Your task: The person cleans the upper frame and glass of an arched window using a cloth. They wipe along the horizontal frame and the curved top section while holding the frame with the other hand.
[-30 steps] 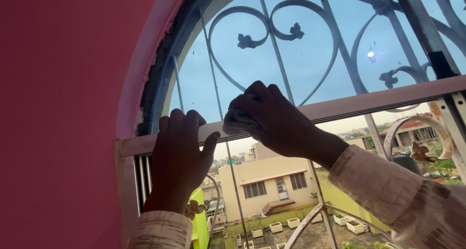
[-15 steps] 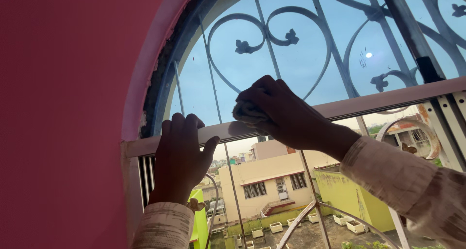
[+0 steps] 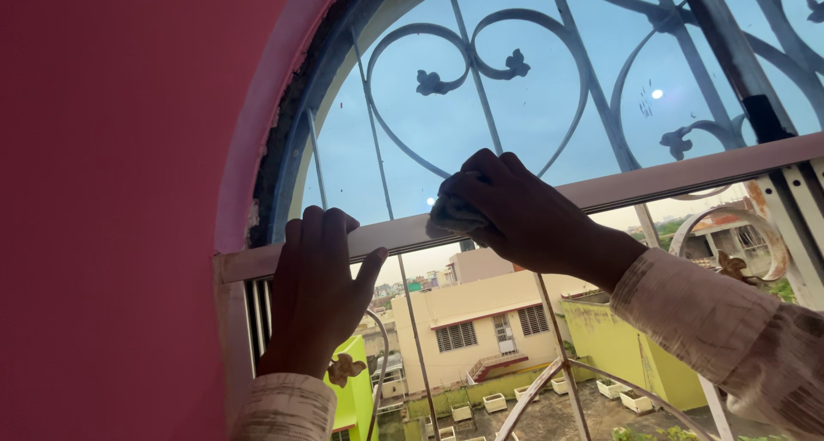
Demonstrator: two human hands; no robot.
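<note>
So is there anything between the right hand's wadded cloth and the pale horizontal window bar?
Nothing visible: the right hand presses the wadded cloth straight onto the pale horizontal window bar. The left hand grips that bar further left, apart from the cloth.

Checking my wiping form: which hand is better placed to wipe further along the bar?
Right. The right hand already presses the cloth on the bar; the left hand only grips the bar near the wall, clothless.

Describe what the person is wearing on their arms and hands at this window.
Both hands are bare: no gloves, rings or watch show on the left hand or right hand. Each arm wears a long, loose sleeve of pale cream fabric with a faint brownish printed pattern, reaching to the wrists.
</note>
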